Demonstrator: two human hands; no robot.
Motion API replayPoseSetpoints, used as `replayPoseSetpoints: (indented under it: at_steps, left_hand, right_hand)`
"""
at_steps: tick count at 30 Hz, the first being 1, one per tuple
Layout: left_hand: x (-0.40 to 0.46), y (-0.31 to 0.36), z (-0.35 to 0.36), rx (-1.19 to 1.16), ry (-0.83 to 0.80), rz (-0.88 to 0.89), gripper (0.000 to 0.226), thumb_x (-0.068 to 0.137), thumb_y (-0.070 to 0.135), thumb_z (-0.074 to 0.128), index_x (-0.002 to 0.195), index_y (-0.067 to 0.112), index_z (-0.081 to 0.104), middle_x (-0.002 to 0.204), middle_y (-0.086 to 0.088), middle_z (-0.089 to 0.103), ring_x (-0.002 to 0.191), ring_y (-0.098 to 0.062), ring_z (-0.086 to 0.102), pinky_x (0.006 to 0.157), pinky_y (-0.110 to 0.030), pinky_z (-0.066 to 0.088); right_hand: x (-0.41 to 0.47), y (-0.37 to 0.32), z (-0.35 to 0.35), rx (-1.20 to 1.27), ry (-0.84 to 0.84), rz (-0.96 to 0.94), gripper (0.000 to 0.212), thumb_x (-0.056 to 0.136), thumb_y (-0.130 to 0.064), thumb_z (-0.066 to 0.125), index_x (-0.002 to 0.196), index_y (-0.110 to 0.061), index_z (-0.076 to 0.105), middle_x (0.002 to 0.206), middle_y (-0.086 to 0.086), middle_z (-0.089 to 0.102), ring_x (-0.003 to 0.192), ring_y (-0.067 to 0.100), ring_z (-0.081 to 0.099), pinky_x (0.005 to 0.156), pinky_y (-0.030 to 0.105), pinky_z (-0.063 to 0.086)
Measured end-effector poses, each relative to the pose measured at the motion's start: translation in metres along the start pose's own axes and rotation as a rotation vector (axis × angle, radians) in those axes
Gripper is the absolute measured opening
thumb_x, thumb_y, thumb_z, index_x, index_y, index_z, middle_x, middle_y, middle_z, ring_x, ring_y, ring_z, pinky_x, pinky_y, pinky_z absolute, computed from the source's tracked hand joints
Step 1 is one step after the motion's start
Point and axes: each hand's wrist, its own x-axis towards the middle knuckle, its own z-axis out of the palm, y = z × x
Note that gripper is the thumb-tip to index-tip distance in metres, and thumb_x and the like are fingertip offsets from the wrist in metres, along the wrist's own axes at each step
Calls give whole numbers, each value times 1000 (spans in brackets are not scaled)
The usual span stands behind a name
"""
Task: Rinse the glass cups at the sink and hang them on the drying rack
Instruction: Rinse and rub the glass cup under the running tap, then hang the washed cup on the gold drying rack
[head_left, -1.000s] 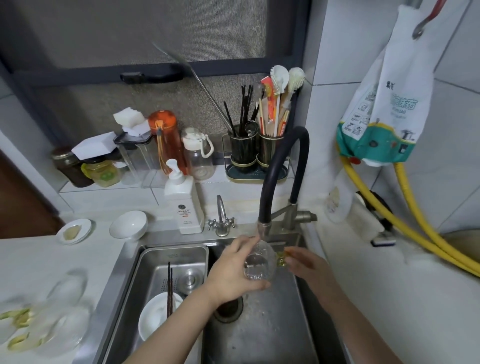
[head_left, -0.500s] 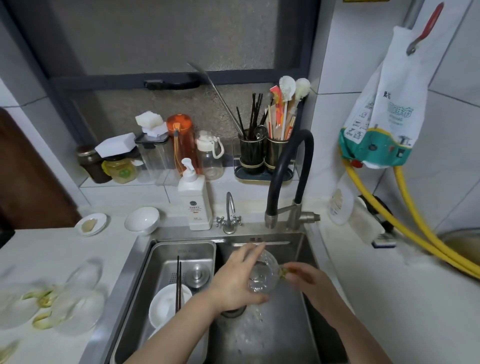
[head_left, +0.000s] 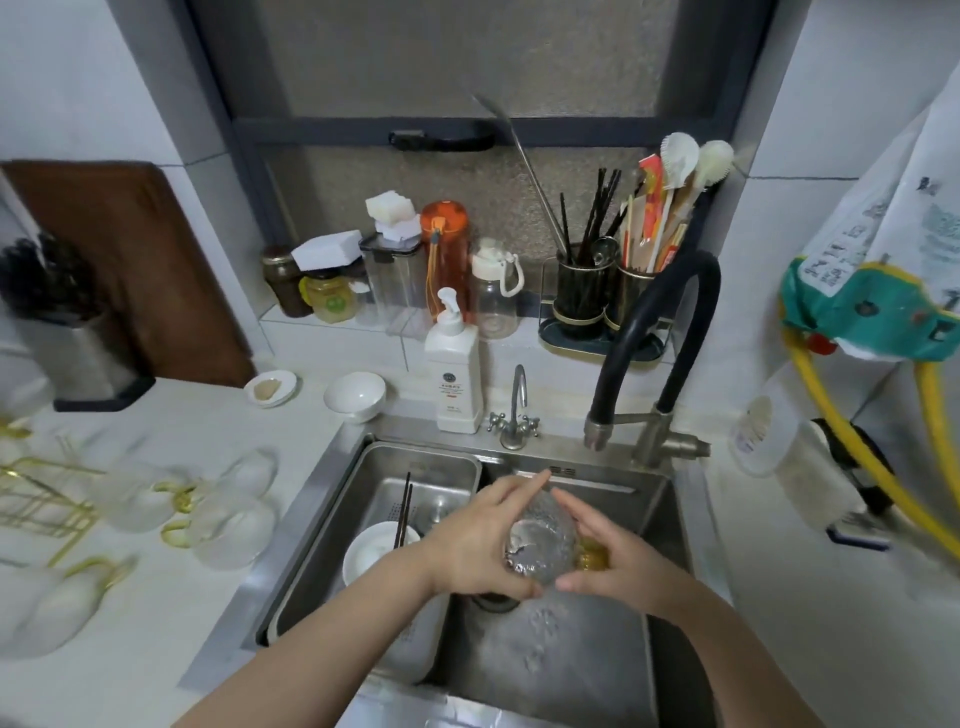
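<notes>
Head view. Your left hand (head_left: 475, 545) and right hand (head_left: 618, 558) meet over the right basin of the steel sink (head_left: 660, 499), cradling one glass cup (head_left: 543, 551) between them. The left fingers curl round the cup's left side, thumb beneath and index finger reaching over its upper edge. The right fingers wrap the opposite side, closing over the cup's amber handle (head_left: 592, 558). The cup is tilted, its open mouth turned toward you, with a little water visible inside. It sits below and in front of the black hose faucet (head_left: 649, 332), whose nozzle is well above the cup. Whether water is running cannot be told.

In the left basin an insert tray holds a white bowl (head_left: 371, 556) with dark chopsticks (head_left: 404, 509) leaning across it. A soap pump bottle (head_left: 457, 384) stands on the ledge behind the sink, just beside a small chrome tap (head_left: 514, 410).

On the counter to your left, several more glass cups (head_left: 228, 509) with gold handles lie blurred, near a gold wire drying rack (head_left: 41, 499) at the frame's edge. A small white bowl (head_left: 356, 396) and a saucer (head_left: 270, 387) rest farther back. A utensil caddy (head_left: 602, 306) stands on the windowsill.
</notes>
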Motion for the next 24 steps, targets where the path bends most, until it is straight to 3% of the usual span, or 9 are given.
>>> replayPoseSetpoints:
  at_steps: [2,4,5,8,10,14,17,20,24]
  left_hand:
    - [-4,1,-3,17,-1,-3,119,68,39,82,152,31,-2,149,5,18,134,-9,30,104,-10,23]
    - [-7,3,-5,8,14,-14,121,66,38,83,152,30,-2,146,3,17,131,-10,32,103,-9,24]
    - [-9,3,-6,-13,29,-28,122,66,38,84,152,31,-2,146,2,17,131,-11,33,105,-10,26]
    - [-16,4,-8,-100,61,-84,123,67,36,84,151,34,-6,147,6,14,135,-11,30,111,-17,28]
    - [-21,5,-6,-128,68,-111,120,69,34,83,151,32,-5,154,5,12,141,-10,19,113,-15,18]
    - [-32,-4,5,-180,133,-191,119,68,42,83,152,27,0,157,4,13,144,-9,13,115,-17,10]
    - [-42,-17,4,-239,230,-267,110,67,44,82,151,22,15,148,3,26,138,-7,26,114,-14,17]
    - [-57,-27,-3,-369,340,-307,97,70,36,83,148,27,26,133,4,36,121,-3,42,103,-8,34]
    - [-90,-49,-15,-636,418,-343,94,69,28,84,145,36,29,126,3,44,112,-8,55,103,-26,45]
  right_hand:
    - [9,-4,1,-59,-80,-21,108,71,-35,82,144,-43,4,153,-22,17,141,-5,22,117,22,24]
    - [17,-6,3,-107,-80,-61,112,70,-29,83,141,-41,-4,142,-36,10,132,-23,16,105,-1,18]
    - [20,-5,4,-113,-59,-80,113,69,-27,84,139,-43,-4,137,-39,10,125,-30,17,98,-7,18]
    - [23,0,11,-106,45,-96,111,61,-36,87,135,-55,7,141,-28,21,130,-11,28,105,10,27]
    - [23,7,18,-83,80,-104,110,53,-50,87,130,-63,10,145,-21,25,136,1,29,112,26,30]
    - [24,11,35,-19,153,-115,110,41,-61,85,125,-66,15,143,-11,36,134,8,36,112,36,35]
    - [31,7,49,27,241,-116,108,44,-46,89,121,-72,18,138,-16,41,126,1,45,109,37,41]
    - [40,-15,66,50,289,-149,111,54,-38,89,129,-64,11,138,-25,36,126,-5,42,110,33,38]
    - [60,-43,99,12,266,-137,119,57,-48,83,142,-52,0,149,-15,18,138,8,27,114,41,31]
